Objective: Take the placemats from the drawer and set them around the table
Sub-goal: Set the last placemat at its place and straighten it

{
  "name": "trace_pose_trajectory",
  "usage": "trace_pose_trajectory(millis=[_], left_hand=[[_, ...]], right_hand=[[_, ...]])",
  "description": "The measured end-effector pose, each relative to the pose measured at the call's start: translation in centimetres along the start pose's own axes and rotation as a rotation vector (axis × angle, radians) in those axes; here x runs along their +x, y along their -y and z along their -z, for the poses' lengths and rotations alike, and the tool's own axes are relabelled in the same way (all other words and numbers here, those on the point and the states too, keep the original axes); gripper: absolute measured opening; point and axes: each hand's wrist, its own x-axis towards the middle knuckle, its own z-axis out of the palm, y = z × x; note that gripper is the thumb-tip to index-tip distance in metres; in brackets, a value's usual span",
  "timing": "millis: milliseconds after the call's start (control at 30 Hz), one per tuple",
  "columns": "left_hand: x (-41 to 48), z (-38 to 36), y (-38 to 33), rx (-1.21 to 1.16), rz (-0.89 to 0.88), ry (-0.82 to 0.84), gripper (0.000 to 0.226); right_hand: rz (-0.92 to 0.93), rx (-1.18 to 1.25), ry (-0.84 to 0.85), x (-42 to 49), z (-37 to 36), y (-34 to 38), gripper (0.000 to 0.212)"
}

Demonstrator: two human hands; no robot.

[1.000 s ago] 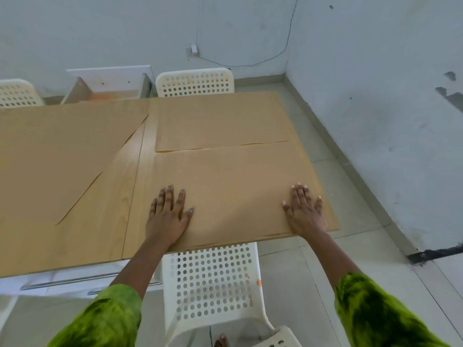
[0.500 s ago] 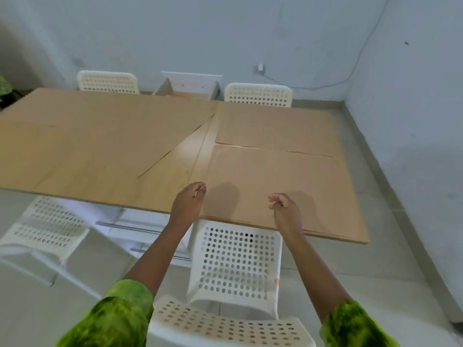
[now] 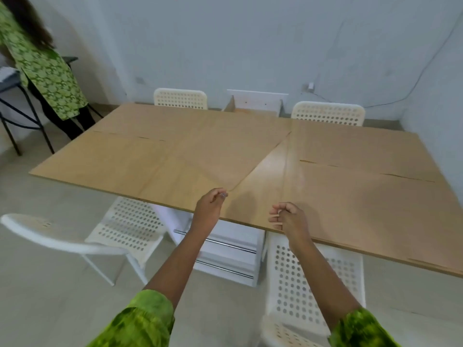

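Several tan placemats lie on the wooden table [image 3: 266, 176]. One placemat [image 3: 200, 156] sits skewed in the middle, its near corner close to the front edge. Two more placemats lie squared on the right, a near placemat [image 3: 363, 206] and a far placemat [image 3: 350, 144]; another placemat [image 3: 107, 156] covers the left end. My left hand [image 3: 210, 209] hovers with curled fingertips right at the skewed mat's near corner; no pinch is visible. My right hand [image 3: 288, 217] is curled over the table's front edge and holds nothing. A white open drawer [image 3: 255, 101] shows behind the table.
White perforated chairs stand at the far side [image 3: 180, 98] [image 3: 328, 113] and the near side [image 3: 125, 229] [image 3: 313, 284]. A white drawer unit [image 3: 230, 256] sits under the table. A person in green [image 3: 42, 61] stands far left by a black-framed stand [image 3: 15, 116].
Both hands lifted off the near right placemat, curled, and moved left. My view swung left, and the left hand now reaches the skewed mat's corner.
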Motion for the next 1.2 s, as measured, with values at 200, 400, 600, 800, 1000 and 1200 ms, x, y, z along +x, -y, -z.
trace_pose_trajectory(millis=[200, 400, 600, 800, 1000, 1200], left_hand=[[4.1, 7.6, 2.1, -0.102, 0.077, -0.006, 0.027], [9.6, 10.1, 3.8, -0.224, 0.262, 0.039, 0.027], [16.0, 11.3, 5.2, -0.281, 0.435, 0.124, 0.012], [22.8, 11.4, 5.5, -0.308, 0.627, 0.165, 0.025], [26.7, 10.4, 4.4, -0.237, 0.822, 0.302, 0.032], [27.6, 8.2, 4.6, -0.460, 0.838, 0.313, 0.028]], right_hand=[[0.006, -0.060, 0.013, 1.4, -9.1, 1.3, 0.023], [0.064, -0.411, 0.114, 7.6, -15.4, 2.5, 0.027], [0.189, -0.910, 0.195, 14.7, -19.1, 3.0, 0.049], [0.100, -1.473, 0.402, 18.6, -21.9, 3.5, 0.075], [0.231, -1.661, 0.421, 20.4, -23.2, 4.0, 0.063], [0.371, -1.596, 0.362, 20.7, -22.3, 5.9, 0.058]])
